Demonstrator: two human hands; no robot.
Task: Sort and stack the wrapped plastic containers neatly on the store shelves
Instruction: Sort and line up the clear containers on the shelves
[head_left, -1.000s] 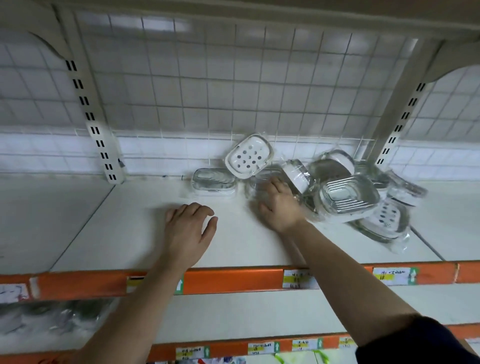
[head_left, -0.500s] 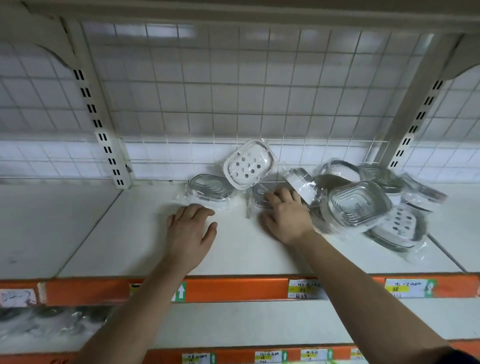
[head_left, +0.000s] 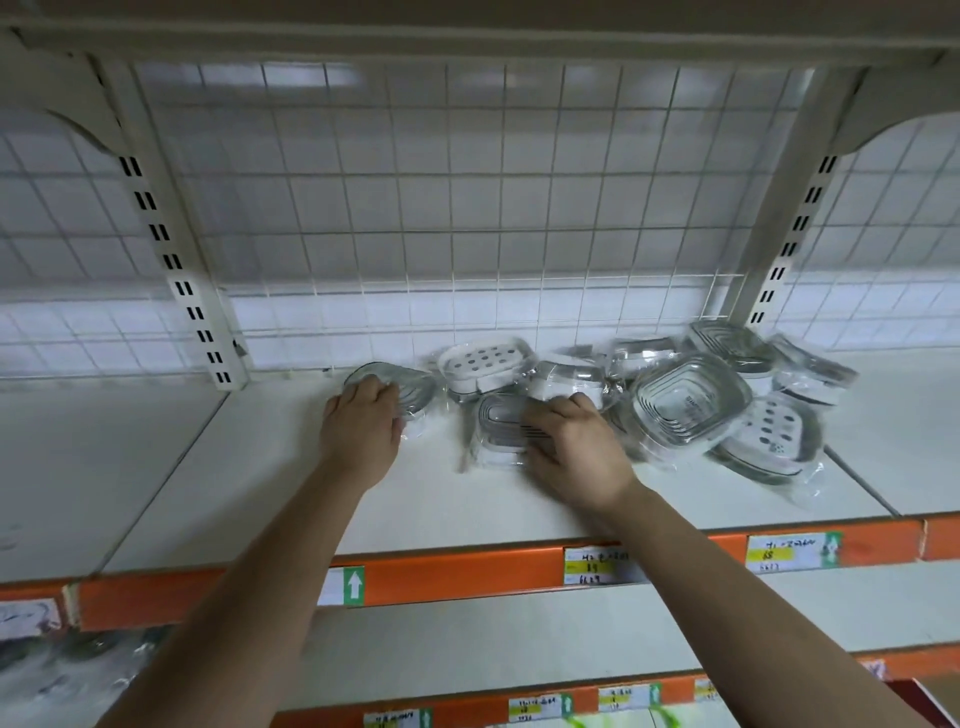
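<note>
Wrapped plastic containers (head_left: 691, 405) lying heaped on shelf (head_left: 260, 467), left hand (head_left: 363, 431) fingers (head_left: 371, 389) curling over grey container (head_left: 418, 389), right hand (head_left: 576, 447) fingers and thumb gripping ridged container (head_left: 498, 426).

The left hand (head_left: 363, 431) covers the near half of a grey wrapped container (head_left: 413, 387); the right hand (head_left: 571, 449) hides the right end of a ribbed container (head_left: 496, 428) (whether either hand grips cannot be told). Price labels (head_left: 597, 565) on the orange strip (head_left: 457, 574) are too small to read. At lower left, wrapped items (head_left: 78, 654) are a blur
</note>
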